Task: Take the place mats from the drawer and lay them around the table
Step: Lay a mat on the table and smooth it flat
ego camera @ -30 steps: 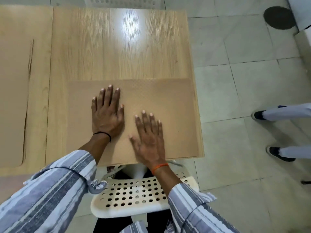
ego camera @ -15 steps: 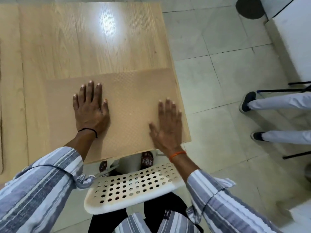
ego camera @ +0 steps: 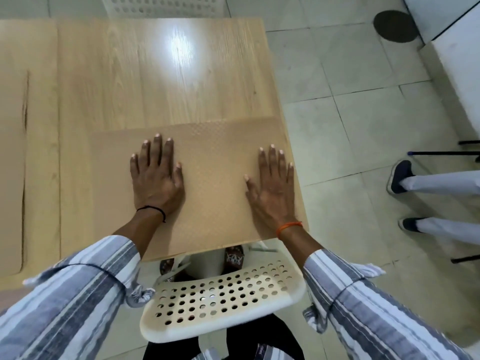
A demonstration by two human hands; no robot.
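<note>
Left hand [ego camera: 155, 175], right hand [ego camera: 272, 185] flat on place mat [ego camera: 215, 183], table [ego camera: 155, 79] corner.

Place mat [ego camera: 215, 178]: we see tan, with a fine embossed checker texture.
Second place mat [ego camera: 11, 165]: the same tan, at the left edge.
Table [ego camera: 155, 81]: pale wood grain, a white glare patch.
Sleeves [ego camera: 78, 302]: grey, white and pale blue stripes.
Left wrist band [ego camera: 152, 209]: black.
Right wrist band [ego camera: 288, 226]: orange.
Chair [ego camera: 223, 294]: cream, with rows of round holes.
Floor [ego camera: 345, 118]: pale grey-green tiles.
Round floor patch [ego camera: 395, 26]: dark grey.
Bystander's shoes [ego camera: 400, 175]: dark navy, white soles.
</note>
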